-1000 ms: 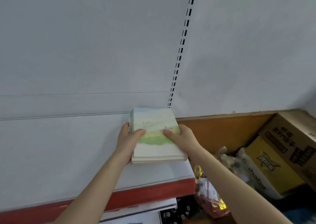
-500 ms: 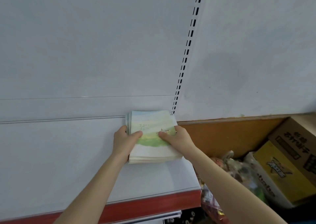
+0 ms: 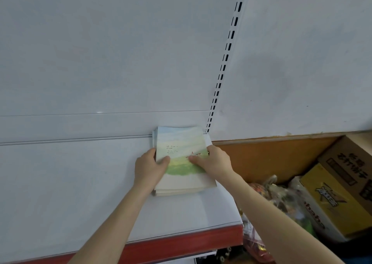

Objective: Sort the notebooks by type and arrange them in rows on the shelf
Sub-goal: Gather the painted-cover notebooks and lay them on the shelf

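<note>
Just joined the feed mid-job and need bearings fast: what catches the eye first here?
A stack of notebooks with a painted sky-and-meadow cover lies at the back right corner of the white shelf, the left hand and right hand gripping its two sides. To the right, past the shelf's end, sit a yellow cardboard box and plastic bags of goods.

Two bare forearms in view, no sleeves showing, no watch, no rings, no gloves. The left grip (image 3: 150,168) and right grip (image 3: 214,161) show short, plain nails, wrists uncovered right down to the frame's edge.
</note>
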A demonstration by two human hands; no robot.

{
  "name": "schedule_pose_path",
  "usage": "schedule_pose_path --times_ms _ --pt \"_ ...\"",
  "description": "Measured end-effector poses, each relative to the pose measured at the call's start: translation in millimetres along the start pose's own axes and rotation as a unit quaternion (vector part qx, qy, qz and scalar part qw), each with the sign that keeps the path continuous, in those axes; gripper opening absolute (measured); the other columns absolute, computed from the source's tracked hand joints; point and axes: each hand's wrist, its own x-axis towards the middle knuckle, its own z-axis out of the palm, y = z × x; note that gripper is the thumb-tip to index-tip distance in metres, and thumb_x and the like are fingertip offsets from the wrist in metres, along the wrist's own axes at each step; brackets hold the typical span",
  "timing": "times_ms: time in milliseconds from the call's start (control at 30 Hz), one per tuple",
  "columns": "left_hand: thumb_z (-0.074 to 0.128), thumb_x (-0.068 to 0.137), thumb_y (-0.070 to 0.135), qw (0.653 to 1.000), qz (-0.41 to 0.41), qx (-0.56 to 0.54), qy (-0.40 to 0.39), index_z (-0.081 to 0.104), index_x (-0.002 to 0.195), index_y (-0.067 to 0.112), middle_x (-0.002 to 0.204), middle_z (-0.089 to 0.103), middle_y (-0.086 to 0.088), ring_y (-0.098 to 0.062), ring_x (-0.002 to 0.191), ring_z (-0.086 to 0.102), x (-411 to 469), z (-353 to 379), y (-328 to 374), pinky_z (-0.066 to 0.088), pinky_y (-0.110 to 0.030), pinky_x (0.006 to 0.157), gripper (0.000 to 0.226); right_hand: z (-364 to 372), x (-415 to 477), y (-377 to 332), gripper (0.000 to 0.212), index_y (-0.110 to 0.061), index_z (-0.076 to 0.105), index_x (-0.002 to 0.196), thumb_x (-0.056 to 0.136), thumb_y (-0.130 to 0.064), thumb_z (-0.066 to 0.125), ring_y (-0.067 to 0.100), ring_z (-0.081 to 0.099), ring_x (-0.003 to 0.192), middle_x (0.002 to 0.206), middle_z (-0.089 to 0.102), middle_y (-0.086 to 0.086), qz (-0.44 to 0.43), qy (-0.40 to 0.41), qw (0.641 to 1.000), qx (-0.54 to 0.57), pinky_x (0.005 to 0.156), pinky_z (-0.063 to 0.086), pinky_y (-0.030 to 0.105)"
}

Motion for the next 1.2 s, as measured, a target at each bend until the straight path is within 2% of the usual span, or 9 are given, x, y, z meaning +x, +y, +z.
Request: schedule_pose_path --times_ms 167,267,367,433,567,800,967,1133,1200 --pt "0.060 0.086 0.023 0.998 0.028 0.037 0.031 0.055 0.105 0.007 0.104 0.063 -0.008 -0.026 0.095 0.057 -7 3 -1 0.044 -0.031 0.075 0.026 6 -7 -1 0.040 -0.011 0.048 0.094 0.079 -0.043 0.068 0.021 0.057 0.086 0.093 0.060 0.001 -0.024 0.002 0.997 0.080 0.066 0.041 0.029" --pt "0.064 0.083 0.034 0.994 0.075 0.067 -0.034 0.042 0.131 0.009 0.129 0.054 -0.005 -0.024 0.118 0.050 -24 -5 -12 0.042 -0.031 0.094 0.059 2 -17 1 0.042 -0.017 0.046 0.102 0.077 -0.041 0.071 0.015 0.054 0.092 0.099 0.056 -0.007 -0.062 -0.035 0.994 0.088 0.072 0.039 0.025" --pt "0.071 0.066 0.055 0.982 0.120 0.097 -0.107 0.032 0.140 0.016 0.131 0.043 0.013 -0.014 0.127 0.041 -41 -18 -22 0.030 -0.023 0.102 0.093 -3 -32 15 0.077 -0.017 0.037 0.129 0.069 -0.046 0.076 0.008 0.044 0.112 0.120 0.043 -0.013 -0.085 -0.106 0.989 0.055 0.093 0.037 0.023" --pt "0.063 0.051 0.070 0.967 0.141 0.161 -0.137 0.027 0.141 0.021 0.134 0.040 0.015 -0.011 0.127 0.039 -45 -22 -26 0.022 -0.024 0.102 0.108 -4 -39 25 0.103 -0.017 0.030 0.140 0.059 -0.060 0.076 0.011 0.039 0.128 0.137 0.038 -0.010 -0.093 -0.124 0.988 0.021 0.105 0.036 0.030" --pt "0.075 0.070 0.042 0.966 0.135 0.194 -0.108 0.026 0.142 0.019 0.140 0.042 0.006 -0.014 0.127 0.038 -45 -22 -26 0.018 -0.026 0.101 0.089 -9 -48 26 0.103 -0.012 0.016 0.147 0.069 -0.039 0.079 0.014 0.029 0.135 0.147 0.027 -0.003 -0.098 -0.144 0.985 0.014 0.110 0.025 0.024" --pt "0.078 0.071 0.022 0.983 0.096 0.121 -0.103 0.036 0.137 0.016 0.132 0.051 0.003 -0.020 0.120 0.045 -47 -20 -18 0.029 -0.031 0.103 0.078 -12 -44 23 0.092 -0.008 0.017 0.146 0.078 -0.031 0.073 0.017 0.026 0.137 0.151 0.026 0.003 -0.115 -0.137 0.984 -0.028 0.105 0.022 0.019" --pt "0.072 0.076 0.030 0.976 0.090 0.173 -0.101 0.028 0.143 0.018 0.139 0.046 0.000 -0.019 0.130 0.038 -44 -14 -26 0.017 -0.040 0.112 0.080 -14 -45 20 0.089 -0.005 0.015 0.146 0.080 -0.031 0.070 0.018 0.022 0.139 0.152 0.023 0.006 -0.131 -0.143 0.979 -0.055 0.105 0.020 0.019" --pt "0.061 0.083 0.042 0.951 0.124 0.269 -0.091 0.026 0.144 0.016 0.138 0.043 -0.006 -0.023 0.127 0.039 -53 -20 -25 0.025 -0.041 0.108 0.075 -21 -49 16 0.083 -0.007 0.025 0.142 0.078 -0.033 0.072 0.020 0.029 0.134 0.147 0.031 0.005 -0.137 -0.147 0.976 -0.078 0.103 0.026 0.024" --pt "0.055 0.086 0.046 0.936 0.145 0.307 -0.092 0.025 0.144 0.015 0.146 0.035 -0.009 -0.023 0.135 0.029 -64 -28 -26 0.021 -0.041 0.111 0.072 -26 -52 13 0.085 -0.009 0.024 0.144 0.079 -0.038 0.070 0.021 0.026 0.136 0.149 0.028 0.005 -0.144 -0.150 0.972 -0.106 0.106 0.024 0.027"
